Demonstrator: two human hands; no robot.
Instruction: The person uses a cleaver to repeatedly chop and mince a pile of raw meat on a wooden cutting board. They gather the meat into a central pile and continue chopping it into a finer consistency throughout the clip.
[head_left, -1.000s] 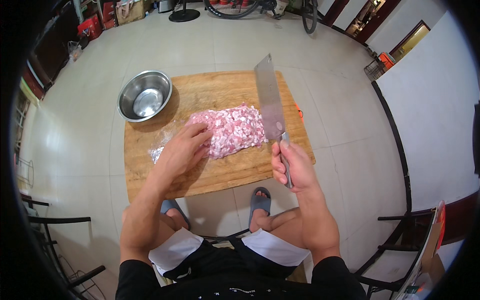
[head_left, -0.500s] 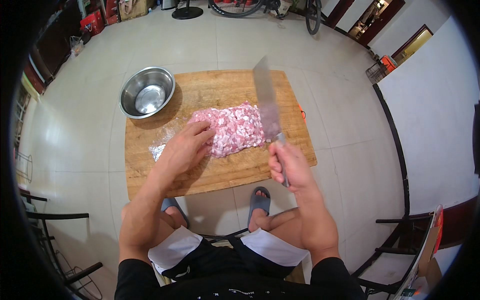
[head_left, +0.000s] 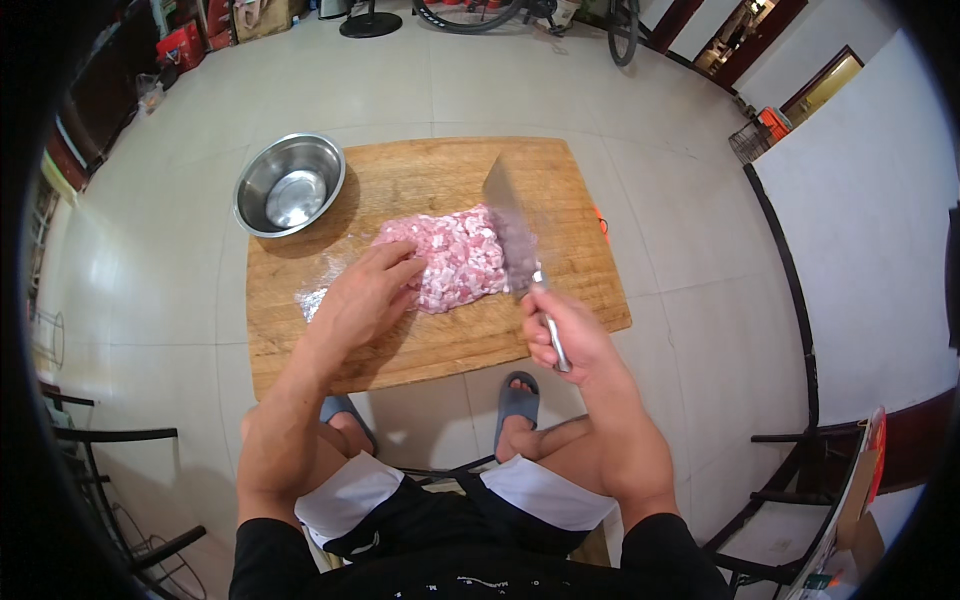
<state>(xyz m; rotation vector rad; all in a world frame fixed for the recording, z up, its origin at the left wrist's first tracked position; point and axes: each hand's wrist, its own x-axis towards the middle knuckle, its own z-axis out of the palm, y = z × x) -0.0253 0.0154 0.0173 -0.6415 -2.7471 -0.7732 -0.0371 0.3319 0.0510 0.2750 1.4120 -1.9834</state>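
A slab of chopped pink and white meat (head_left: 455,262) lies on the wooden cutting board (head_left: 420,170). My right hand (head_left: 562,332) is closed round the handle of a cleaver (head_left: 512,232). Its wide blade, slightly blurred, meets the right part of the meat, with some meat showing just beyond it. My left hand (head_left: 372,295) rests with fingers apart on the left end of the meat, its fingertips touching the surface. Beside that hand, a smear of small bits and thin film (head_left: 318,290) sticks to the board.
A steel bowl (head_left: 290,186) stands on the board's far left corner. Below the near edge are my feet in grey slippers (head_left: 517,402). Black metal chairs (head_left: 120,434) flank me on the floor. Bicycle wheels (head_left: 470,12) and a white wall (head_left: 870,240) lie farther off.
The cleaver has shifted left over the meat, and its blade now sits lower, toward the board. My right hand moved left with it. My left hand stays nearly in place.
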